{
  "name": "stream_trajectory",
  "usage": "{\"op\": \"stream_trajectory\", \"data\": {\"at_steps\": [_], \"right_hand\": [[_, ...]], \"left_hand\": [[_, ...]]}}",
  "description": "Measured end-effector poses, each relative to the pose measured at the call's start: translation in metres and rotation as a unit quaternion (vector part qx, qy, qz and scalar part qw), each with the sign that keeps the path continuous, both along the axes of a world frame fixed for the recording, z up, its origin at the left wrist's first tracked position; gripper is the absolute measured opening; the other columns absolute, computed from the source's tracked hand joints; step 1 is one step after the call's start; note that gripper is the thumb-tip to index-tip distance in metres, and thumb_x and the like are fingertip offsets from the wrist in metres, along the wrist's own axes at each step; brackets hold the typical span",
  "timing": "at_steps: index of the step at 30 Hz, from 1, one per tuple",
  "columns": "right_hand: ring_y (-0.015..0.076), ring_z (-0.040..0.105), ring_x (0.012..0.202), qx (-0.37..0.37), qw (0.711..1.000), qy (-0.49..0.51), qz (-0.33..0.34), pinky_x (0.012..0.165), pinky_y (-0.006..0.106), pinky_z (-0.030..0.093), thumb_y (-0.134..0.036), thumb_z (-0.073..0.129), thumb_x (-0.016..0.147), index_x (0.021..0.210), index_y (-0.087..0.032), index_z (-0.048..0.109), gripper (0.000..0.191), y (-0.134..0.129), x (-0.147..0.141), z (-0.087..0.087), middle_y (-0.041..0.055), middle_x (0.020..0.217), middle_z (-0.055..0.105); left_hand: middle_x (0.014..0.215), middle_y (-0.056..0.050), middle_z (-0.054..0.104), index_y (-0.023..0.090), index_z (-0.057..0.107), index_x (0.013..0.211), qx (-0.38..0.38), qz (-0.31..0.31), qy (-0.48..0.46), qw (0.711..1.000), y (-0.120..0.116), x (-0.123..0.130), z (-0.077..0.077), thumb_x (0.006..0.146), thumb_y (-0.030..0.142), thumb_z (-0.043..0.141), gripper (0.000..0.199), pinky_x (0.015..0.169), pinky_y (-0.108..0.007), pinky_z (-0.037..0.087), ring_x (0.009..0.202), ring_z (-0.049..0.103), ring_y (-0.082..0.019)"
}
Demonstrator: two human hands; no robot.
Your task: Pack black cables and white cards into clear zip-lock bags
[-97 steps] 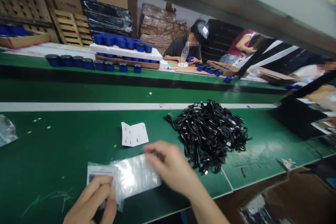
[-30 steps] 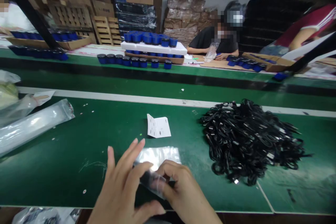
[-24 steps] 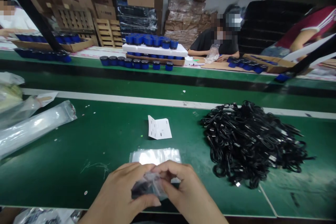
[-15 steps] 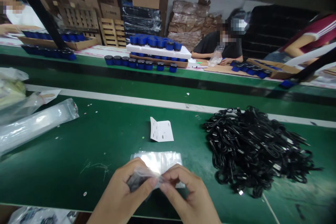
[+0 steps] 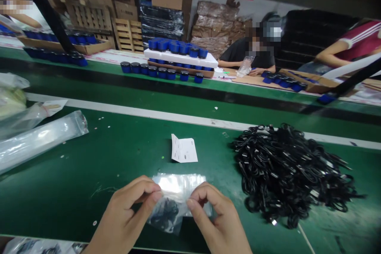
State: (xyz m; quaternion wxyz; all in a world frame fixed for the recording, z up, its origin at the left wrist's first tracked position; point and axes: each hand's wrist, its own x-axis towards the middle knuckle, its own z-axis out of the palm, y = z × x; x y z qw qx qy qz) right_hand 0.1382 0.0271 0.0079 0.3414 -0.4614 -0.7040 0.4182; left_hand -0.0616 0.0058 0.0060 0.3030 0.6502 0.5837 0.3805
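Note:
A clear plastic bag (image 5: 167,216) with something black inside, perhaps a coiled cable, hangs in front of me near the table's front edge. My left hand (image 5: 131,202) pinches its upper left corner between thumb and forefinger. At the other end of the bag's top edge, my right hand (image 5: 216,216) is closed in a pinch too. Just behind and partly under the bag lies a stack of flat clear bags (image 5: 195,180), glossy with reflected light. A folded white printed leaflet (image 5: 187,151) stands half open beyond the stack.
To the right lies a large heap of black cables (image 5: 291,170). Long plastic packs (image 5: 44,137) rest at the left on the green table (image 5: 119,147). Blue jars with black lids (image 5: 160,72) line the far bench, where other people work. Below the front edge, a box holds bagged items (image 5: 41,245).
My hands have moved apart, the left one going leftward. The bag, bunched between my fingers before, now hangs spread out with its black contents showing.

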Motion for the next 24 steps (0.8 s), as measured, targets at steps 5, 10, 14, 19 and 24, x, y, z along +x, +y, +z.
{"op": "stream_trajectory", "data": {"at_steps": [5,10,14,19,24], "right_hand": [[0.0125,0.053,0.064,-0.008,1.000,0.029,-0.004,0.060,0.021,0.039,-0.022,0.052,0.087,0.070,-0.020,0.055,0.017,0.001,-0.003,-0.005,-0.0017,0.069,0.055],[0.0125,0.050,0.063,-0.021,0.994,0.092,-0.054,0.059,0.021,0.039,-0.030,0.050,0.089,0.077,-0.021,0.056,0.016,-0.006,-0.018,-0.017,-0.0020,0.070,0.054],[0.0127,0.049,0.058,-0.016,0.988,0.115,-0.107,0.054,0.022,0.040,-0.038,0.046,0.092,0.074,-0.020,0.054,0.026,-0.014,-0.036,-0.030,-0.0019,0.064,0.051],[0.0155,0.053,0.057,0.034,0.981,0.098,-0.164,0.053,0.024,0.046,-0.043,0.046,0.093,0.074,-0.022,0.055,0.029,-0.021,-0.040,-0.043,0.0009,0.063,0.055],[0.0196,0.061,0.060,0.013,0.983,0.106,-0.151,0.052,0.027,0.051,-0.045,0.049,0.092,0.094,-0.023,0.060,0.025,-0.040,-0.040,-0.059,0.0060,0.071,0.064]], "left_hand": [[0.066,0.005,0.060,0.023,0.062,0.071,0.024,0.031,-0.031,0.999,-0.001,0.005,-0.004,0.087,0.028,0.053,0.019,0.055,-0.015,0.041,0.058,0.056,-0.009],[0.064,0.006,0.049,0.022,0.055,0.068,-0.015,0.125,-0.158,0.979,-0.007,0.025,-0.006,0.087,0.039,0.052,0.025,0.049,-0.016,0.036,0.051,0.043,-0.008],[0.067,0.005,0.051,0.023,0.053,0.073,-0.010,0.204,-0.235,0.950,-0.013,0.044,-0.010,0.087,0.049,0.050,0.030,0.052,-0.016,0.041,0.056,0.047,-0.009],[0.074,-0.001,0.068,0.023,0.062,0.086,-0.066,0.164,-0.216,0.960,-0.022,0.058,-0.018,0.081,0.054,0.054,0.032,0.069,-0.024,0.053,0.069,0.063,-0.017],[0.059,-0.001,0.067,0.026,0.067,0.076,-0.036,0.108,-0.209,0.971,-0.025,0.059,-0.023,0.083,0.056,0.049,0.035,0.053,-0.027,0.052,0.050,0.061,-0.018]]}}
